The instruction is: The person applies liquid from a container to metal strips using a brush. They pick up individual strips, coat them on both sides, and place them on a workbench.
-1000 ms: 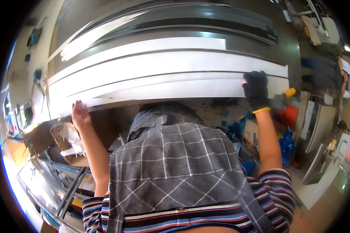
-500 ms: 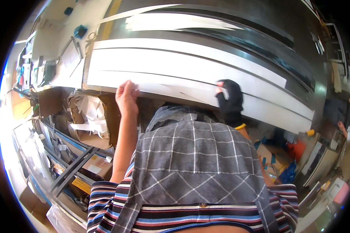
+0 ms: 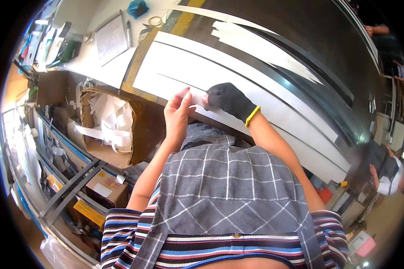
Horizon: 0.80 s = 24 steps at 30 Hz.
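Note:
My bare left hand (image 3: 178, 113) and my right hand (image 3: 231, 99), in a black glove with a yellow cuff, are close together over the near edge of the work table. Between them is a thin white strip (image 3: 196, 97), pinched by the fingers of both hands. It blends with the white behind it, so its full length does not show. Under and beyond my hands lie long white panels (image 3: 238, 80), side by side with narrow dark gaps between them.
Left of my hands stands an open cardboard box (image 3: 137, 134) full of white scraps. More white strips (image 3: 260, 47) lie farther back on the dark table (image 3: 296, 22). A clipboard (image 3: 112, 40) and blue tape (image 3: 138, 8) sit at upper left. Another person (image 3: 388, 177) is at far right.
My hands have come together from wide apart, the right moving left and the left moving right. My view has also turned, shifting the panels and the box in the picture.

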Tool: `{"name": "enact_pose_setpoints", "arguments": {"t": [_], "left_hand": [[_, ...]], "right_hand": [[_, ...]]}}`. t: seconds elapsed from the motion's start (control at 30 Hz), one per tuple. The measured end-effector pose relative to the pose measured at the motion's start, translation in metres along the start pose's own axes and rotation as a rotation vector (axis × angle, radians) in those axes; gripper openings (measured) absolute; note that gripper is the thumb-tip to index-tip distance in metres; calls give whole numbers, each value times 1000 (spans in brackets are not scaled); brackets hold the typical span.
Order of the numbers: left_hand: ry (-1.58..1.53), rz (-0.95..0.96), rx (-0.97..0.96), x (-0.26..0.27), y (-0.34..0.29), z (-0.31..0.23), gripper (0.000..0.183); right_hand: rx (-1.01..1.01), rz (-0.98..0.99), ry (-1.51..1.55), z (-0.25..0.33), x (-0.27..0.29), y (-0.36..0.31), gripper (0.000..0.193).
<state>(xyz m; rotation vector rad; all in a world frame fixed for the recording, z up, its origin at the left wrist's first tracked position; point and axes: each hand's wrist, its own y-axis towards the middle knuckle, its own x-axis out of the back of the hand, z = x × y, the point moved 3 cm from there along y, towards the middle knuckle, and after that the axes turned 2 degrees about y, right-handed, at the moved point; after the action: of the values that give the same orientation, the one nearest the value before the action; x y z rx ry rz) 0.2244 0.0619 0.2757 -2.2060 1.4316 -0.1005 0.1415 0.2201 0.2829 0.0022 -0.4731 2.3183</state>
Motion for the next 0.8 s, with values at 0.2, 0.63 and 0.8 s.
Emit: {"name": "enact_pose_setpoints", "arguments": {"t": [0.2,0.63,0.8], "left_hand": [[317,-250,-301,48,10,2,20],[1005,-379,-839,61,35,-14,19],[1051,-356,-860,61,41,-11,22]], "right_hand": [[80,-301,-488,5,-13,15,23],[-17,-416,-816,19,-41,54,23],[-31,-419,-833,22,-40,53,23]]}}
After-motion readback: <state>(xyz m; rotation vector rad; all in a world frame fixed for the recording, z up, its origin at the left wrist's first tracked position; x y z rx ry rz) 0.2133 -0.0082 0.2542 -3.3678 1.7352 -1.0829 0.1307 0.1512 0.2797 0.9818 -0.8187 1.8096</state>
